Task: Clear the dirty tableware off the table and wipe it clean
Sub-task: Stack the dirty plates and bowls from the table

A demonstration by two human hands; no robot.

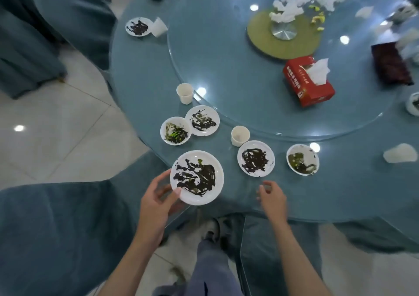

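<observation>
The big round table [140, 73] with its blue cloth spreads out past the fingers of both hands. A glass turntable [226, 69] sits on it, far beyond the fingertips. On the turntable, well away from the right hand, a red tissue box [303, 87] stands with a white tissue sticking up.

The left hand [154, 205] holds the biggest dirty plate [196, 177] at the near table edge. Its thumb lies on the plate's rim and its other fingers curl under the plate, so the hand is closed on it. The plate is white with dark smears.

The right hand [272, 199] hangs over the cloth with nothing in it. Its fingers are loosely bent and spread a little. Just past its fingertips lies a smaller dirty plate [256, 158], not touching them. To the right of that plate sits a dirty bowl [302, 159].

Beyond the left fingers sit two more small dirty dishes [202, 120], touching each other. A paper cup [239, 136] stands upright just past the smaller plate, and another cup [184, 93] stands farther off, near the turntable's edge.
</observation>
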